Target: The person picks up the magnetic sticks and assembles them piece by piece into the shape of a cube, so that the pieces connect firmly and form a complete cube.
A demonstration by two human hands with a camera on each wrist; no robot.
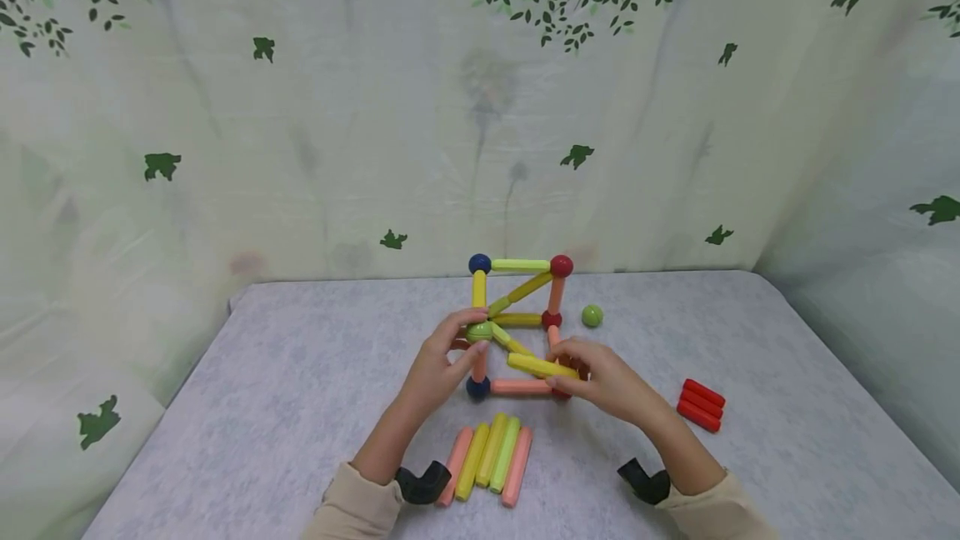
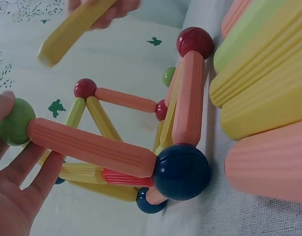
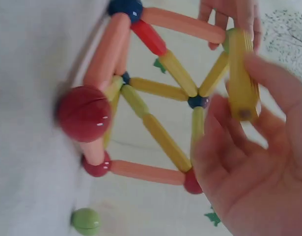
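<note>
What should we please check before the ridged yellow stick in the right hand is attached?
1. Right hand grips the ridged yellow stick: ok.
2. Left hand holds the glossy green ball: ok.
3. Ridged pink upright stick meets that green ball and the glossy dark-blue ball below: ok.
4. Yellow stick touching the green ball: not ok; the left wrist view shows them apart.
5. How firmly the joints hold: cannot tell.
</note>
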